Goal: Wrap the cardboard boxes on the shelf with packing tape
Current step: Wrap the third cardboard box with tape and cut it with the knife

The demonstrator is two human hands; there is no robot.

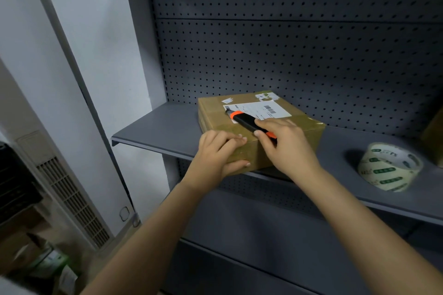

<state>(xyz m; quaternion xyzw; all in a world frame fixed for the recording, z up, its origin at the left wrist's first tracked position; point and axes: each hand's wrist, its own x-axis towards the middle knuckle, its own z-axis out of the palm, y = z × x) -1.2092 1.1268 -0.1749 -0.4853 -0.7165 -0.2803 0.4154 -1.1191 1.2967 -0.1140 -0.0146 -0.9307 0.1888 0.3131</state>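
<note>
A flat cardboard box [306, 130] with a white shipping label lies on the grey shelf [155, 127], its near corner over the front edge. My left hand [217, 155] grips that near corner, fingers on top and thumb against the front face. My right hand [282, 143] holds a black and orange utility knife [244, 121] over the box top, its tip pointing toward the label's left end. A roll of clear packing tape [389, 166] with green print lies on the shelf to the right.
A perforated grey back panel [287, 55] closes the shelf behind. Another cardboard box edge [434, 136] shows at far right. A lower shelf [239, 258] sits below. At left stand a white wall and a vented unit [72, 199], with boxes on the floor.
</note>
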